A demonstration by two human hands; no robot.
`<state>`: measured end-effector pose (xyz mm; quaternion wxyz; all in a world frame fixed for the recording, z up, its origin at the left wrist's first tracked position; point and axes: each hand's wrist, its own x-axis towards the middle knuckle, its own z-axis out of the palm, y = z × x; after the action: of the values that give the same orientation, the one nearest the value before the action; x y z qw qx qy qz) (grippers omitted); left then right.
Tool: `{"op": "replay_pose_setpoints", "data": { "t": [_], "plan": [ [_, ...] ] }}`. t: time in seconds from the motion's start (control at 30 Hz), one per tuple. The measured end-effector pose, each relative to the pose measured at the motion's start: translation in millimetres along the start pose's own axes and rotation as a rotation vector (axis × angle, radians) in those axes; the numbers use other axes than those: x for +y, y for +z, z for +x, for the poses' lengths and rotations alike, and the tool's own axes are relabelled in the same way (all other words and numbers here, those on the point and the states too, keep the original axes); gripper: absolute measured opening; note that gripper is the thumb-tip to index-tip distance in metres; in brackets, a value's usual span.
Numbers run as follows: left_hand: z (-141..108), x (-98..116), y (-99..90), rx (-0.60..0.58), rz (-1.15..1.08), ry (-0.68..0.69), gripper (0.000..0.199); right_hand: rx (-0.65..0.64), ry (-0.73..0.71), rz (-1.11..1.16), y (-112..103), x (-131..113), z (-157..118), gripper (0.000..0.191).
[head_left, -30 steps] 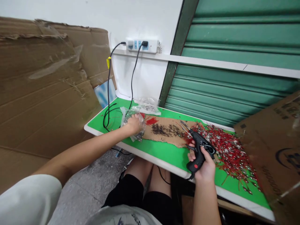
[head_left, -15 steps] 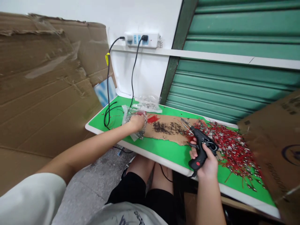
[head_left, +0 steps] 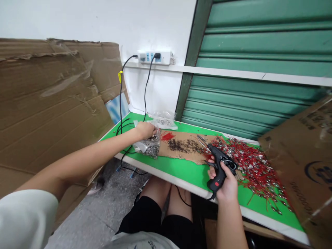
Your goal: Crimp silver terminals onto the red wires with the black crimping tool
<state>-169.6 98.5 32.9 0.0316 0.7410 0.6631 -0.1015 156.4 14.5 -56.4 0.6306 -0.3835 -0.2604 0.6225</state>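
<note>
My right hand (head_left: 225,183) is wrapped round the grip of a black soldering gun (head_left: 219,171), its metal tip pointing up and left over the cardboard. My left hand (head_left: 146,130) is at a clear plastic bag (head_left: 146,148) of small shiny metal parts, fingers pinched together at the bag's upper side. What sits between those fingertips is too small to make out. A strip of brown cardboard (head_left: 178,155) with dark scorch marks lies between my hands. Short red wires (head_left: 167,136) rest on its left end. Right of the gun spreads a heap of red wires with metal parts (head_left: 256,166).
Behind the first bag lies another clear bag (head_left: 166,122) of metal parts. Black cables (head_left: 146,88) hang from a wall power strip (head_left: 155,57) onto the green table (head_left: 181,169). Large cardboard boxes stand left (head_left: 52,114) and right (head_left: 298,155); a green shutter (head_left: 246,97) rises behind.
My left hand has shifted slightly left and up from the bag's contents, showing more of the metal parts. My right hand keeps the soldering gun in nearly the same place. The view has tilted up.
</note>
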Motion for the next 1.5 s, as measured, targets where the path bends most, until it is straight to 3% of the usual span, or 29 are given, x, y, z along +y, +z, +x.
{"op": "replay_pose_setpoints", "data": {
  "t": [0.13,0.47,0.73,0.9,1.03,1.23,1.37,1.5],
  "plan": [
    [-2.5,-0.1,-7.6,0.062,0.053,-0.058,0.055,0.006,0.006,-0.004,-0.3,-0.6,-0.5,0.030],
    [-21.0,0.0,-17.7,0.125,0.039,-0.038,0.053,0.025,0.017,0.030,0.4,-0.7,-2.2,0.032],
    [-24.6,2.7,-59.7,0.203,0.025,-0.051,0.053,0.027,0.010,0.031,-2.5,1.0,-2.1,0.031],
    [-3.3,35.4,-80.7,0.258,-0.034,0.046,0.053,0.037,-0.008,0.063,-1.7,-0.8,-2.4,0.031],
    [24.2,81.9,-64.3,0.177,-0.094,0.151,0.049,0.050,-0.002,0.110,-2.1,-3.0,-2.6,0.031],
    [46.1,140.1,-4.5,0.062,-0.170,0.210,0.048,0.034,-0.011,0.119,-4.2,-1.9,-3.0,0.028],
    [49.8,154.5,25.1,0.127,-0.187,0.178,0.048,0.019,-0.020,0.109,-6.9,-0.3,-2.1,0.027],
    [53.7,154.7,39.9,0.157,-0.175,0.158,0.049,0.018,-0.020,0.112,-8.4,0.7,-0.9,0.026]
  ]
}}
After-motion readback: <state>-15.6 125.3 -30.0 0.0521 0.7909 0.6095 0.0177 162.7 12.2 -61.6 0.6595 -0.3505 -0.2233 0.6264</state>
